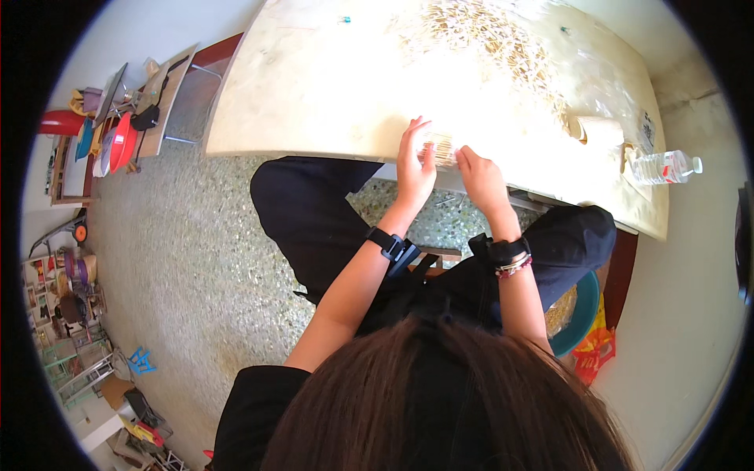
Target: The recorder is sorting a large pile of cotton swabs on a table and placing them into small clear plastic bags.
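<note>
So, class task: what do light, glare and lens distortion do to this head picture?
Head view: strong light washes out the pale table and blurs the heap of thin sticks; the small bundle between the left hand and right hand is overexposed; the fisheye bends the table edge, and the corners go black.

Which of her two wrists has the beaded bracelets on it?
The right wrist: colourful beaded bracelets sit just below its black band. The left wrist wears only a black band.
</note>
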{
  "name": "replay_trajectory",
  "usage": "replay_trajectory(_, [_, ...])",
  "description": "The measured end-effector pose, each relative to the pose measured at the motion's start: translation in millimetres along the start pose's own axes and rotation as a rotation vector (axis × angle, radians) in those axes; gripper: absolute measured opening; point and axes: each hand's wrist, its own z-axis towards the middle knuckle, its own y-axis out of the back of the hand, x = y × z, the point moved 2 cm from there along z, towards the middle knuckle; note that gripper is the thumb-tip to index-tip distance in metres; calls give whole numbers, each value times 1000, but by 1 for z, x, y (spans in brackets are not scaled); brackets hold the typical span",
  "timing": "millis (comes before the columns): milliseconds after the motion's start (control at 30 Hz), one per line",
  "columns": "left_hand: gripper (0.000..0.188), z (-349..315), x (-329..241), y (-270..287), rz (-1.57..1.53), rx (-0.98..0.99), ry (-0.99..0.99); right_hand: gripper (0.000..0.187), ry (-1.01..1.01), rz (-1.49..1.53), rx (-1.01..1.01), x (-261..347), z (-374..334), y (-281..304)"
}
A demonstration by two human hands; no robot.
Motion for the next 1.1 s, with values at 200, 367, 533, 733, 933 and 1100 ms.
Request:
replay_trajectory(200, [32, -1, 5, 3, 133, 3, -99, 24, 25, -89, -22, 9, 3, -11])
replay_trajectory(367, [31, -2, 5, 3, 98, 68, -29, 29, -314, 629, -197, 22, -9, 0])
replay_trajectory(533, [39, -5, 3, 5, -346, 86, 134, 55, -118, 510, -343, 14, -6, 5])
replay_trajectory(733, [65, 15, -19, 3, 107, 217, -116, 62, 137, 824, -124, 22, 7, 46])
replay_trajectory(933, [44, 21, -9, -4, -365, 419, 178, 65, 126, 935, -13, 14, 6, 35])
replay_trajectory(1100, [31, 21, -10, -3, -189, 467, 79, 54, 217, 671, -56, 11, 4, 26])
